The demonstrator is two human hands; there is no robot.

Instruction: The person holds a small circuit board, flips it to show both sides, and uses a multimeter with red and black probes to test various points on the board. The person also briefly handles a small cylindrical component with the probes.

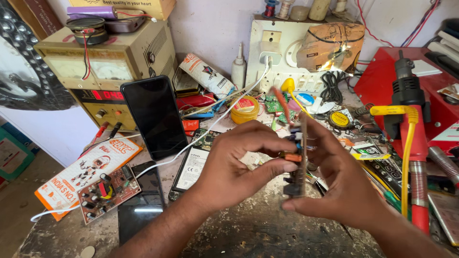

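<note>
Both hands clamped on circuit board | edge-on, upright, dark components, orange part, red wire

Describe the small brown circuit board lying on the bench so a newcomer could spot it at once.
Start at the big black smartphone leaning upright against the beige meter box. Below it to the left lies an orange-and-white printed card. The small brown circuit board rests on that card's lower right edge, studded with dark cylindrical components, unlike the flat phones beside it.
</note>
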